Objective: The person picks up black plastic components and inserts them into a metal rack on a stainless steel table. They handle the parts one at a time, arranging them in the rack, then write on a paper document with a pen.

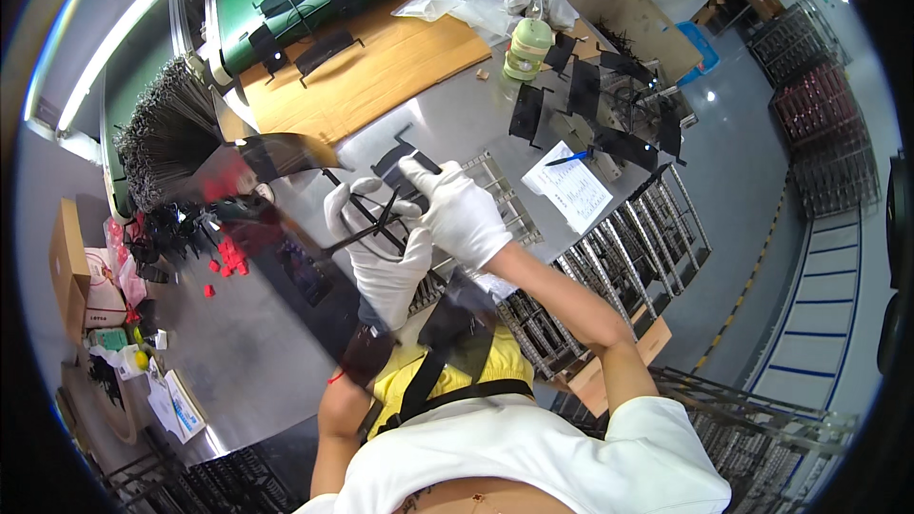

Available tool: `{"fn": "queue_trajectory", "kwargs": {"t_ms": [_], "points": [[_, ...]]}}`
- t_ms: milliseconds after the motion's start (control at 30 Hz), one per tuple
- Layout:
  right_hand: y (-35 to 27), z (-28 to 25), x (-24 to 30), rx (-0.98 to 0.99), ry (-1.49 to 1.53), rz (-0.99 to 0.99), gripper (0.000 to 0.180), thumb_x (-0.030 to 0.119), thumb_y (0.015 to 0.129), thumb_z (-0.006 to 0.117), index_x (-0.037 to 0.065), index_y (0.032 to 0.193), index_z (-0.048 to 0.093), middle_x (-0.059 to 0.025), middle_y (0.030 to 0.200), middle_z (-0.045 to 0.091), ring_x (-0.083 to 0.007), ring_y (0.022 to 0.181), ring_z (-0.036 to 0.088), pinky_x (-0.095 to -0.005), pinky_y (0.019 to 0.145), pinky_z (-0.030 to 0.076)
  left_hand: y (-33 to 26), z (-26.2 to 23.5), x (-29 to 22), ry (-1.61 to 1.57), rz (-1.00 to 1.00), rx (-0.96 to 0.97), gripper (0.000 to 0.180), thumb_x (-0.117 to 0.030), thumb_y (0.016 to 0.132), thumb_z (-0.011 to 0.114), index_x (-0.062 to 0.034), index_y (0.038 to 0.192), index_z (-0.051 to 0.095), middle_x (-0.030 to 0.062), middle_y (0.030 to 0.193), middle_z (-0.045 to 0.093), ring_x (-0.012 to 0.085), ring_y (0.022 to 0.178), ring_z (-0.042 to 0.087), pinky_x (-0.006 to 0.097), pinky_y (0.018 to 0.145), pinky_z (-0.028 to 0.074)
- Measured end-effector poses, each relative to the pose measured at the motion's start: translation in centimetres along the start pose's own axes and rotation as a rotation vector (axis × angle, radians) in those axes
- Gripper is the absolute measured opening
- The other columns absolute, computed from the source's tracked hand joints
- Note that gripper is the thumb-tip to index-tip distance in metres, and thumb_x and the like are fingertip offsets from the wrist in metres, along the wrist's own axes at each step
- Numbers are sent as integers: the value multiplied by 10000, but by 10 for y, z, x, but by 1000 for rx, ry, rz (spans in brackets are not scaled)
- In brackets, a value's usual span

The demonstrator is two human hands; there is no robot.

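Note:
A black wire frame with a ring, crossing spokes and broad dark panels hangs over the metal table in front of me. My left hand, in a white glove, holds its ring from below, fingers curled round the wire. My right hand, also gloved in white, grips a small black panel at the frame's far side. Its index finger and thumb lie on that panel; the other fingers are folded. Panels to the left and near my waist look smeared by motion.
Bundled black wires stand at the left, near red caps. Similar panelled frames lie on a green conveyor belt and at right. Cardboard, a green-lidded jar, and paper with a blue pen are beyond. Metal racks stand right.

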State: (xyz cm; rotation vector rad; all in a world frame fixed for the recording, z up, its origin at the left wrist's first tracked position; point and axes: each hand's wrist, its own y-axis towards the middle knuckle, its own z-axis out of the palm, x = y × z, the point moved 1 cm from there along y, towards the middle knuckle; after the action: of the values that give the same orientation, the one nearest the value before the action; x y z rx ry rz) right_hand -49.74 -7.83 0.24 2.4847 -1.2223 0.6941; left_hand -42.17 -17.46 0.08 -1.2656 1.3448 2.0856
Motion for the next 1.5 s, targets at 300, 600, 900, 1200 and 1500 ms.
{"fn": "queue_trajectory", "kwargs": {"t_ms": [300,600,900,1200,1500], "points": [[-22,63,-69,422,414,85,464,273,984,460,37,1383,473,-342,1334,481,-455,846,669,-478,830,550,12,-128,-24,-940,-379,-136,635,-276,940,634,-284,1511,357,240,1416,446,440,1067,587,424,718,620],[-25,90,-59,458,-199,-368,202,169,953,502,-21,1013,530,-428,1352,456,-432,763,696,-481,674,586,-24,-147,-25,-923,-489,-167,673,-392,924,618,-260,1529,355,273,1450,422,439,1012,620,470,734,621],[26,-7,32,-46,-32,-361,667,322,750,777,142,1355,561,-152,979,614,-328,899,656,-404,784,564,-20,-80,-38,-1155,-787,21,634,-490,949,503,-181,1492,398,319,1381,437,389,783,628,368,608,561],[2,33,-64,154,342,-73,526,241,963,520,226,1481,427,-231,907,636,-409,749,674,-513,759,550,7,-115,-110,-1355,-790,-257,590,-382,937,576,9,1342,397,105,988,529,135,627,538,259,587,453],[-19,95,-88,408,-137,-436,147,70,881,485,-64,821,474,-547,1300,351,-456,696,682,-473,614,598,-14,-118,-96,-1154,-1034,-215,757,-579,930,483,-94,1497,356,166,1078,550,212,556,517,275,510,452]]}}
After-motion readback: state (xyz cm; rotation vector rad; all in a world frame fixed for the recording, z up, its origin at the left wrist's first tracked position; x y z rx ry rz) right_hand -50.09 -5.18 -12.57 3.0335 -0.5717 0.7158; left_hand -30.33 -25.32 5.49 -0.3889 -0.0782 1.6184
